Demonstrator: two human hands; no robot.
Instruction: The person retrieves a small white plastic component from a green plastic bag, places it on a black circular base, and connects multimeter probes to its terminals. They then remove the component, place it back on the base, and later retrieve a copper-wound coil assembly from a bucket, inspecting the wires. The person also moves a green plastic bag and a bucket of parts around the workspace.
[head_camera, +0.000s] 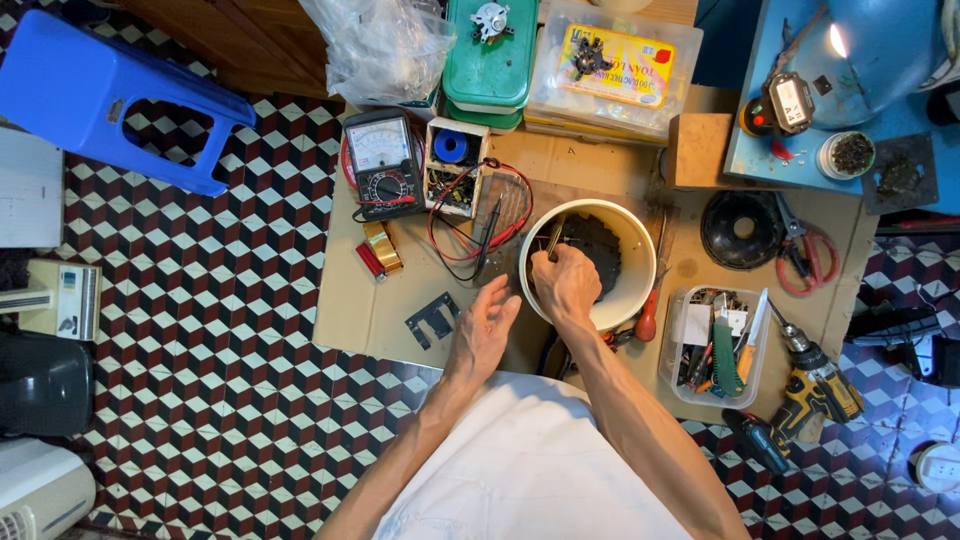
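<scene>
White shirt front (530, 470) lowest in view, both bare forearms reaching up from it. Right hand (566, 283) inside the white round housing (630, 262) at mid cardboard-covered tabletop (380, 305), fingers clamped on a thin metal tool (553, 238) over a black ribbed disc (597, 250). Left hand (483, 325) beside the housing's left wall, fingers apart and holding nothing, near a small black bracket (433, 319); analog multimeter (382, 163) with red and black leads (480, 225) farther up.

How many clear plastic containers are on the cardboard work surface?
2. One lidded clear container sits at the top beside the green boxes; one open clear tub of hand tools sits right of the white bucket. Others may be hidden.
</scene>
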